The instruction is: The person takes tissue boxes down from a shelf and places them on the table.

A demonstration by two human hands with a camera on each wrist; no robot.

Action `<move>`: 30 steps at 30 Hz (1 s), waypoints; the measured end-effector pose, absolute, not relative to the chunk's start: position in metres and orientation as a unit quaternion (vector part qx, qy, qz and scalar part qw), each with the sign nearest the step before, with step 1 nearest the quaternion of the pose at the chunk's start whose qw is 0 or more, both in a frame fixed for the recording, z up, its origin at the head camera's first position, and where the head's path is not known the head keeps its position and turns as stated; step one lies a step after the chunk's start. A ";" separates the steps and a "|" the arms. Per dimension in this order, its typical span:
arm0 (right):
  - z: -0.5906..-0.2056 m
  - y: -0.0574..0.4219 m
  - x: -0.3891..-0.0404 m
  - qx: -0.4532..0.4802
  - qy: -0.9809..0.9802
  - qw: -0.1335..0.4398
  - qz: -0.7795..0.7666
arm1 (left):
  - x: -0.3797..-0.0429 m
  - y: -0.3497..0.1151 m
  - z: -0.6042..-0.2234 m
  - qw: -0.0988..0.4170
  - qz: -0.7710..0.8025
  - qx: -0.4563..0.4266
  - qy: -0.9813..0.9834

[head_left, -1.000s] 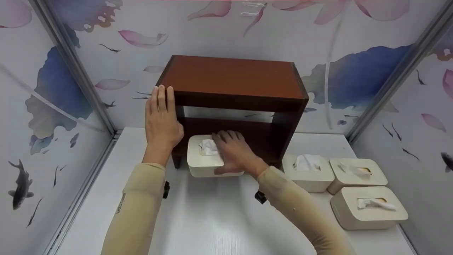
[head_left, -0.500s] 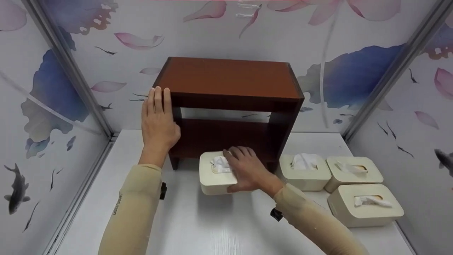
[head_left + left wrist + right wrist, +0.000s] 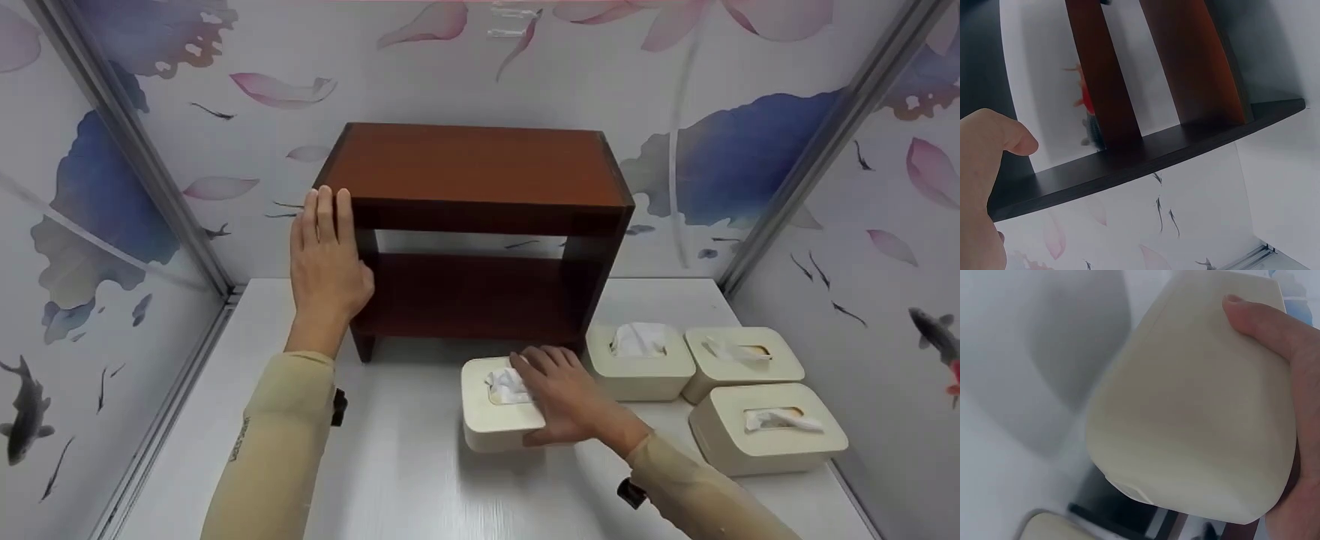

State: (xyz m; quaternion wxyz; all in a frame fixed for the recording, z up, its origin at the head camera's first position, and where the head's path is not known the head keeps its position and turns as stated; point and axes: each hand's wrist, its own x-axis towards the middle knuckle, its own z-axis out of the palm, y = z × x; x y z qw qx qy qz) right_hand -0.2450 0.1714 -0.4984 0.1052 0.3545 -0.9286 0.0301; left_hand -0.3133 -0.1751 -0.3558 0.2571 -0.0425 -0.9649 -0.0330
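Note:
In the head view my right hand (image 3: 562, 397) grips the right end of a cream tissue box (image 3: 487, 435), with a white tissue poking out of its top slot. The box hangs above the table in front of the shelf, its shadow beneath. The right wrist view shows my thumb pressed on the side of the same tissue box (image 3: 1185, 405). My left hand (image 3: 326, 262) rests on the front left edge of a dark reddish-brown wooden shelf (image 3: 480, 165), fingers straight and pointing up. In the left wrist view its thumb lies by the side panel; the other fingers are hidden.
Three more cream tissue boxes stand at the right: one beside the shelf (image 3: 641, 379), one behind (image 3: 780, 364) and one in front (image 3: 772, 450). Printed white walls (image 3: 675, 75) with metal corner rails enclose the white table (image 3: 405, 450).
My right hand has carried the tissue box out from the shelf's front, toward me and to the right. The left hand stays on the shelf. The head view has shifted slightly.

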 end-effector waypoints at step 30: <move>-0.533 0.306 -0.218 0.297 -0.949 0.069 0.076 | -0.313 -0.176 -0.356 0.260 -0.031 -0.047 -0.964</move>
